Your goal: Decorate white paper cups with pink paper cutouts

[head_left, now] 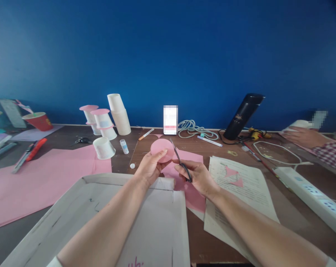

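Between thumb and fingers, my left hand (pixel 150 163) grips a round pink paper disc (pixel 161 148) above the table. My right hand (pixel 197 176) is closed round the dark handles of a pair of scissors (pixel 181 163), whose blades point up along the disc's right edge. Whether the blades touch the paper I cannot tell. Below both hands lies a pink paper sheet (pixel 194 193). A white cardboard sheet (pixel 157 226) with pen marks spreads under my left forearm, and a printed page (pixel 248 200) with pink scraps (pixel 231 171) lies under my right one.
Paper cups with pink discs (pixel 104 122), stacked white cups (pixel 120 115) and a glue stick (pixel 124 146) stand left. Larger pink paper (pixel 59 178) holds a box cutter (pixel 29 154). A phone (pixel 170 120), black bottle (pixel 241 116), power strip (pixel 315 196) and another person's hand (pixel 304 139) are beyond.
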The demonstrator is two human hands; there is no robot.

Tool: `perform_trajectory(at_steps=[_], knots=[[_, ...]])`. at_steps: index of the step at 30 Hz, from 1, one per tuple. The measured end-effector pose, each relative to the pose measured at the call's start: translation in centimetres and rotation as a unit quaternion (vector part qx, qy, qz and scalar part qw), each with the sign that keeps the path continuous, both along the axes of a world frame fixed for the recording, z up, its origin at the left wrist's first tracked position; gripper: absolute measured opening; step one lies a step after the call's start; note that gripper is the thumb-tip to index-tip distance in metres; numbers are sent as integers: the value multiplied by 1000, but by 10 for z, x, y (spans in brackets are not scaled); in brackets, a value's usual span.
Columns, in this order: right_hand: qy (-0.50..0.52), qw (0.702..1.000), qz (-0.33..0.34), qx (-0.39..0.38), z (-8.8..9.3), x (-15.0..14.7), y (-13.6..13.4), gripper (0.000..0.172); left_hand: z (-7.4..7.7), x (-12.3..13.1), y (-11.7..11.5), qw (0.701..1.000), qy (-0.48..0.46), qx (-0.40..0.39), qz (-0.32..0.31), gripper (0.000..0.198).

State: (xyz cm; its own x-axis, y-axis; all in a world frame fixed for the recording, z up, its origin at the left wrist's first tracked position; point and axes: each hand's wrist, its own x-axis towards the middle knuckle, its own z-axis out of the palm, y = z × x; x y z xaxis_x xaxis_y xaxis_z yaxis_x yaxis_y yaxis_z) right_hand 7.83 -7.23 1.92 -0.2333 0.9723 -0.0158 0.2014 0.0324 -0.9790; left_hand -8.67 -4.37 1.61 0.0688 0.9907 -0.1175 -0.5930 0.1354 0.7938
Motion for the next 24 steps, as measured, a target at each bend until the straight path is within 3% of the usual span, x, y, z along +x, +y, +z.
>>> perform_trajectory(at_steps=[13,24], knots=[[7,1000,-9,-1,0,-1,-1,50,0,0,2,1000,-7,-2,1,26],[60,996,-68,-28,-4,2,6,54,3,-1,2,999,-17,-27,24,29]])
